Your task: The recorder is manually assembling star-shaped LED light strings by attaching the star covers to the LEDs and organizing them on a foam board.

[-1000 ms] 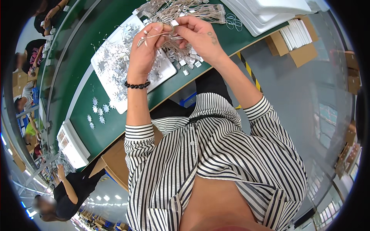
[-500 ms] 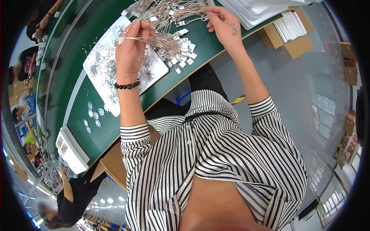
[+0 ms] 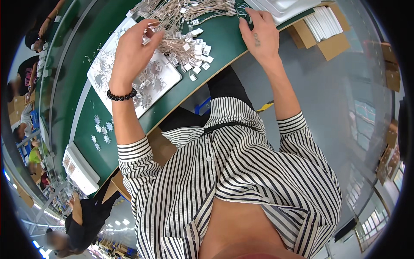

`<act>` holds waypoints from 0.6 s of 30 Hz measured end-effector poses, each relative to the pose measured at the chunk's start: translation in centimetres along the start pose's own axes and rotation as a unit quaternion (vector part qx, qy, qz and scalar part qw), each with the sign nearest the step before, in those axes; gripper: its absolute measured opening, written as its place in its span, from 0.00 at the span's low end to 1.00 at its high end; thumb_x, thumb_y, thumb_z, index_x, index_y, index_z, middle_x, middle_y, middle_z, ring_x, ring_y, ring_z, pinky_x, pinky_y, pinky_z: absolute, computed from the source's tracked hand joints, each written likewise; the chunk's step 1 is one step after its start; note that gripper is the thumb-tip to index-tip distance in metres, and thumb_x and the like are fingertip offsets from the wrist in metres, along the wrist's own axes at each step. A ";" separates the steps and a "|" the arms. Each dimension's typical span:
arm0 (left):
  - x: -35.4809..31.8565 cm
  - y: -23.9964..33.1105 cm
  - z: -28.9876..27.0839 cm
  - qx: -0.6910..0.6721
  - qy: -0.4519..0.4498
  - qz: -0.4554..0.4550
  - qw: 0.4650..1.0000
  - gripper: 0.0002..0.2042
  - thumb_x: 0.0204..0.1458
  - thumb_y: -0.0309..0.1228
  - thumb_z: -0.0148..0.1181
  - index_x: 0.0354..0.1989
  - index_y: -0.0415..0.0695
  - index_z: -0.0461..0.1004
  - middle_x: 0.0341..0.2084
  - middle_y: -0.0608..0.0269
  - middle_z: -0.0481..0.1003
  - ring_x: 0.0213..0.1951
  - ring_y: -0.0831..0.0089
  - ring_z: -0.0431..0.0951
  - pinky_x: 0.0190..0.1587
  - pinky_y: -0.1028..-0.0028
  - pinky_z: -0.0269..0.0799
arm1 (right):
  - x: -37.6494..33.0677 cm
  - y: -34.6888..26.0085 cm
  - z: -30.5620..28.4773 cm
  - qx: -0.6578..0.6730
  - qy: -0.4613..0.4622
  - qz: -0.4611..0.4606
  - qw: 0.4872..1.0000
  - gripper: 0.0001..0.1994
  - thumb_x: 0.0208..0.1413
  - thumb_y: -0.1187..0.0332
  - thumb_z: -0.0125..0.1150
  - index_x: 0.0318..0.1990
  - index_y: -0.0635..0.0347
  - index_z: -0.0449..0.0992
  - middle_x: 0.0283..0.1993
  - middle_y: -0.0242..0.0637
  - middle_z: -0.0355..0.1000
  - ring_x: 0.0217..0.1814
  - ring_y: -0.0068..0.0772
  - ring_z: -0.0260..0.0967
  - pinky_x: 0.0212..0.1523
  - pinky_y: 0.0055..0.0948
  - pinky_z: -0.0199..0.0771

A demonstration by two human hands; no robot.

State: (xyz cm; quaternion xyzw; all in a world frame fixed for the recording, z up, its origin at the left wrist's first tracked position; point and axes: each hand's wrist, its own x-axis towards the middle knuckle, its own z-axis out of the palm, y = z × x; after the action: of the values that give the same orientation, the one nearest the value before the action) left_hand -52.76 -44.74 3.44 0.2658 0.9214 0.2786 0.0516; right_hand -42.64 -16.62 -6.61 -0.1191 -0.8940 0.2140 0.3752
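Observation:
My left hand [image 3: 134, 48], with a black bead bracelet at the wrist, hovers over a white tray [image 3: 166, 84]. Its thumb and forefinger stand apart, and nothing shows between them. Silvery star-shaped pieces with white tags [image 3: 148, 84] are heaped in the tray. Beside the left fingertips spreads a bundle of tan cords with white tags [image 3: 189, 49]. At the table's near edge, my right hand [image 3: 263, 39] has thumb and fingers parted. Thin pale cord loops [image 3: 242, 12] lie at its fingertips; I see no firm grip on them.
More tan cords [image 3: 202, 11] cover the far side of the green table [image 3: 84, 118]. Several loose star-shaped pieces [image 3: 103, 129] lie at the left, near a white box [image 3: 79, 168]. White stacked trays [image 3: 280, 8] stand at right, beside an open carton [image 3: 325, 28]. Other people sit at left.
My left hand has moved left and turned palm down; its pinch on a white tag and cord has opened. My right hand has shifted slightly right and down, its fingers spreading from a pinch.

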 end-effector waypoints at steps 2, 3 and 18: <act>0.0 0.1 -0.2 0.035 -0.007 0.020 0.999 0.18 0.56 0.36 0.64 0.55 0.48 0.78 0.38 0.63 0.80 0.41 0.65 0.78 0.46 0.68 0.73 | 0.1 -1.1 -0.4 0.004 -0.001 0.001 1.000 0.12 0.56 0.72 0.62 0.48 0.61 0.80 0.38 0.33 0.76 0.31 0.25 0.70 0.32 0.22 0.70; -0.3 0.5 -0.4 0.023 0.000 0.026 0.999 0.19 0.55 0.35 0.65 0.55 0.48 0.78 0.40 0.62 0.80 0.43 0.65 0.78 0.48 0.68 0.73 | 0.0 -1.7 -0.5 0.040 0.002 0.001 0.999 0.12 0.56 0.73 0.63 0.47 0.62 0.80 0.39 0.33 0.76 0.30 0.25 0.69 0.32 0.22 0.69; -13.4 3.8 2.2 -0.226 0.342 -0.134 0.902 0.08 0.56 0.20 0.62 0.44 0.36 0.79 0.45 0.59 0.79 0.44 0.71 0.76 0.52 0.74 0.72 | -3.5 -7.1 -0.1 0.311 -0.215 -0.015 0.926 0.10 0.52 0.78 0.64 0.43 0.63 0.81 0.41 0.34 0.74 0.32 0.26 0.65 0.32 0.23 0.66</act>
State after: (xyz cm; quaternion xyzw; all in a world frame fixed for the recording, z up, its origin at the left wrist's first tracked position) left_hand -38.99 -47.96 2.99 0.0096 0.8215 0.5439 -0.1710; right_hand -40.48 -24.17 -5.36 0.0660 -0.8434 0.4963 0.1951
